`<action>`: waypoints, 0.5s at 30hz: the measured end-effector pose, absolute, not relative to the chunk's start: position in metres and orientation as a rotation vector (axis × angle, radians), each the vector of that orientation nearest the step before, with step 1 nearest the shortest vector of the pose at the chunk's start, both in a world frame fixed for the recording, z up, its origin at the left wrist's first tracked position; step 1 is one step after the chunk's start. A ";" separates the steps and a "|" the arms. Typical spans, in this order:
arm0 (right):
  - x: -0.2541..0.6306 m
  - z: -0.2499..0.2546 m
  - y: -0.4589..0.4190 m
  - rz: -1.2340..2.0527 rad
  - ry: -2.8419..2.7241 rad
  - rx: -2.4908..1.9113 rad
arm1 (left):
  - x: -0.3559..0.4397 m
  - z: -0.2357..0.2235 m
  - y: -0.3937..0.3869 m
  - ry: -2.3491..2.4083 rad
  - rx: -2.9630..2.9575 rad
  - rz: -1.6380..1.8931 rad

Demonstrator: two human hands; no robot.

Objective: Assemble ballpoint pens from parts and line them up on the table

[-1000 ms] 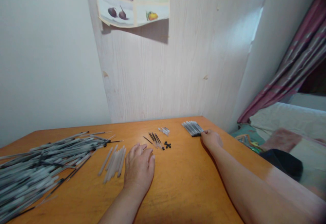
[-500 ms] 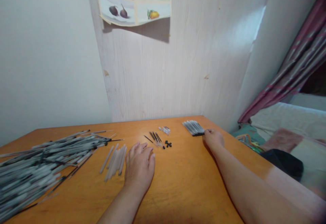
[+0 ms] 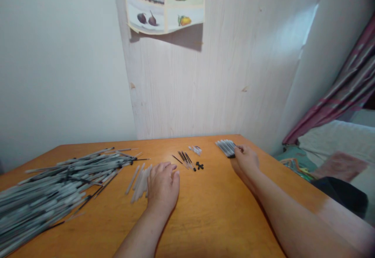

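Note:
My right hand (image 3: 247, 158) is at the right end of a tight row of clear pens with black ends (image 3: 225, 148). Its thumb and fingers are closed in a pinch on the outermost pen, which they mostly hide. Palm down on the table, my left hand (image 3: 163, 183) has its fingers loosely spread and holds nothing. Clear pen barrels (image 3: 140, 183) lie just left of it, partly covered by the fingers. Beyond it are several dark ink refills (image 3: 185, 158), small black caps (image 3: 199, 165) and small clear pen parts (image 3: 195, 149).
A large heap of pen parts (image 3: 67, 187) spreads over the left of the orange wooden table (image 3: 205, 219). Behind stands a wall with fruit pictures (image 3: 165, 6). Off the table's right edge are a black object (image 3: 340, 195) and a bed with bedding (image 3: 331, 133).
The view has turned slightly left. My right hand has lifted a little and shifted over the right end of the pen row. My left hand stays resting, nearer the clear barrels in view.

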State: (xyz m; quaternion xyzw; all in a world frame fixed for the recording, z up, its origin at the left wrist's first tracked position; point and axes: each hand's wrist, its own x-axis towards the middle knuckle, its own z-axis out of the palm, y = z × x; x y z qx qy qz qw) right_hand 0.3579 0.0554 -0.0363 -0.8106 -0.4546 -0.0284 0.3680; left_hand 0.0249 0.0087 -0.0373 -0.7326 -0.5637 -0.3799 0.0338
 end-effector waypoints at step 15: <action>0.293 -0.029 0.053 -0.018 -1.576 -1.911 | 0.004 -0.026 0.033 -2.031 -1.832 -2.437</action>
